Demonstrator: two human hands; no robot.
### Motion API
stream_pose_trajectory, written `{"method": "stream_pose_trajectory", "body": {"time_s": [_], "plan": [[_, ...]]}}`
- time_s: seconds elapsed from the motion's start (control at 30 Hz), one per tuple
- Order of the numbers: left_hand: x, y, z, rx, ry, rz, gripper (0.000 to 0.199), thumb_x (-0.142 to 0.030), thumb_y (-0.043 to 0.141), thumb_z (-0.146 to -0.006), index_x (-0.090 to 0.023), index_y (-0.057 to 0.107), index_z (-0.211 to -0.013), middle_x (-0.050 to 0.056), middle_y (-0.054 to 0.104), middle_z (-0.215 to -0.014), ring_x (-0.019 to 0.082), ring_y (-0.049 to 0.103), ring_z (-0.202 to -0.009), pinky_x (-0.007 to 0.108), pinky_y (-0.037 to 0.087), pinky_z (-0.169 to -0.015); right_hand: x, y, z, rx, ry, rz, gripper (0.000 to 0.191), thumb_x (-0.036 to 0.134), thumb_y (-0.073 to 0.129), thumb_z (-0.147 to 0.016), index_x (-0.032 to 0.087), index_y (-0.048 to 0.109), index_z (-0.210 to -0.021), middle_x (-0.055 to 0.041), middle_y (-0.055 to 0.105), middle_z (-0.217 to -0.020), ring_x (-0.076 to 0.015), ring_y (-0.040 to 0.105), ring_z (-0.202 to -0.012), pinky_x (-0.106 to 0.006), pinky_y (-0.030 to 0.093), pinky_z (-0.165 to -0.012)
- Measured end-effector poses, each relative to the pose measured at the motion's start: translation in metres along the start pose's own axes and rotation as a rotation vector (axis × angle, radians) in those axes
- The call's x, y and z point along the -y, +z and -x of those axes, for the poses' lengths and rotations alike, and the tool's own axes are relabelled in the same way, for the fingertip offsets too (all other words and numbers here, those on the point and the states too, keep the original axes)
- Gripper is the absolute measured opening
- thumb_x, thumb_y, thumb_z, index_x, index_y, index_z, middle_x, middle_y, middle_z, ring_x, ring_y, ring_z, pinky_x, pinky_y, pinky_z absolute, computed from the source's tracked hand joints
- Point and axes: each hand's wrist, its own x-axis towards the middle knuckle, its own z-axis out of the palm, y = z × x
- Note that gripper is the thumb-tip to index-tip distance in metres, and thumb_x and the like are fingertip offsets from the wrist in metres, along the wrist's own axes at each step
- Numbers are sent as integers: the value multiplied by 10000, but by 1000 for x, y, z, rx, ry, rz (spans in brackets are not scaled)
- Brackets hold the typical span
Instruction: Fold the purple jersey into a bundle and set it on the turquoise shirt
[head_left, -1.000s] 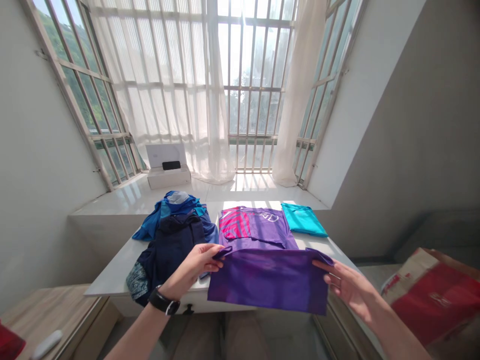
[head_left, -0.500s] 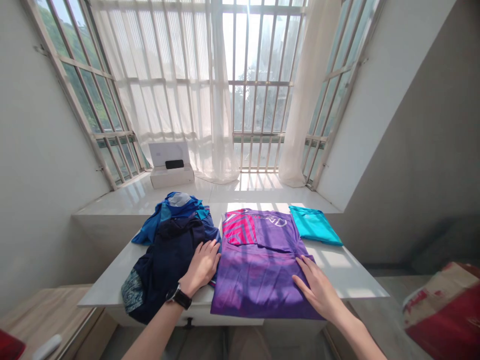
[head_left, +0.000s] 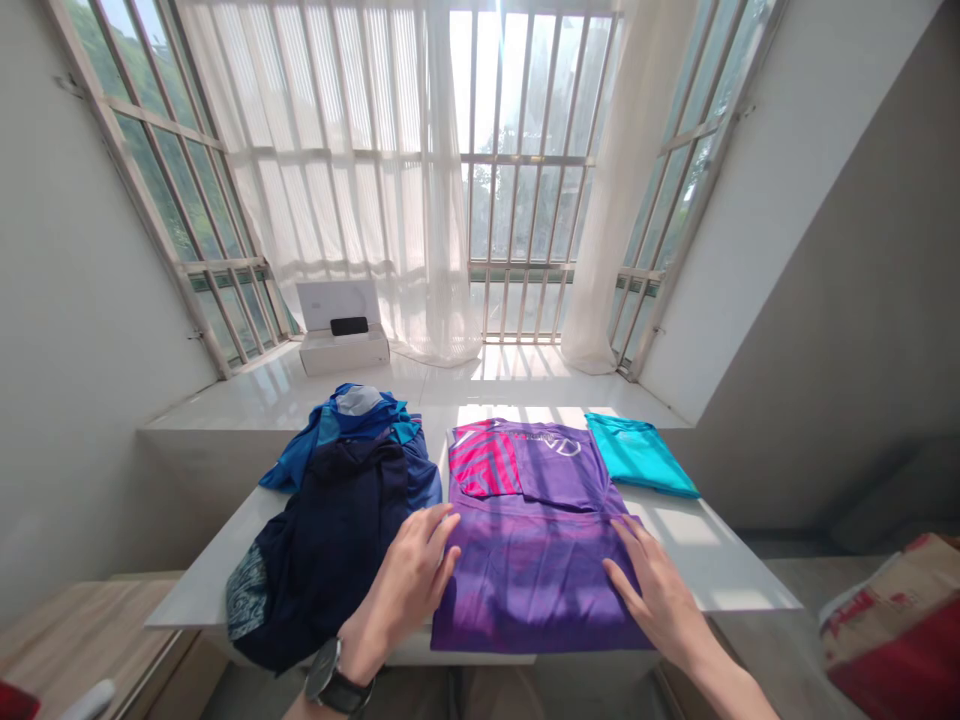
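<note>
purple shirt [head_left: 540,570]: smooth cloth | table [head_left: 720,560]: glossy white | curtain [head_left: 360,180]: sheer cloth

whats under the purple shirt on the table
The purple shirt lies flat on the white table, with both hands pressed on it, left hand and right hand. Anything between cloth and tabletop is covered.

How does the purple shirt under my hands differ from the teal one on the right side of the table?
The purple shirt is spread wider with a pink striped panel; the teal shirt is plain and folded into a smaller rectangle. The purple shirt lies at the near edge, with the left hand and right hand flat on it; the teal shirt sits farther back, untouched. Both lie flat on the white table.
</note>
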Motion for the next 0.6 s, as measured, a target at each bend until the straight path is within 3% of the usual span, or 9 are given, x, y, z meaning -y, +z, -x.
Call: {"method": "stream_pose_trajectory", "body": {"time_s": [0.1,0.2,0.33,0.47,0.6], "plan": [[-19,12,28,120,146,19,646,-378,647,-912,-231,429,-1502,109,484,-1542,315,449,-1407,462,398,-1177,2,-11,24,-141,-127,-5,388,365,537,-969,262,576,-1341,-105,641,-1355,-298,589,-1296,-453,500,-1073],[-26,29,48,221,182,-80,901,-339,732,-786,-229,314,-1576,119,397,-1612,363,382,-1455,525,335,-1196,2,-17,53,-146,-254,71,550,408,661,-889,268,534,-1406,-92,657,-1350,-321,602,-1271,-439,477,-1066],[-29,36,48,238,103,-191,872,-109,574,-765,-237,303,-1584,84,365,-1636,310,357,-1483,496,324,-1192,0,-11,71,-101,-330,209,824,413,679,-853,192,337,-1570,-138,573,-1478,-358,545,-1339,-477,403,-1115],[-32,36,40,225,80,-202,858,-125,568,-759,-199,318,-1576,107,358,-1637,325,362,-1478,519,333,-1182,-6,1,68,-126,-257,268,828,137,547,-854,178,220,-1614,-147,578,-1473,-330,541,-1350,-493,346,-1158],[-28,38,46,183,119,-198,832,-130,569,-790,-220,315,-1577,94,375,-1630,317,380,-1469,487,360,-1174,-15,7,73,-176,-276,237,857,106,539,-838,220,213,-1622,-130,613,-1438,-327,581,-1308,-529,309,-1190]]}}
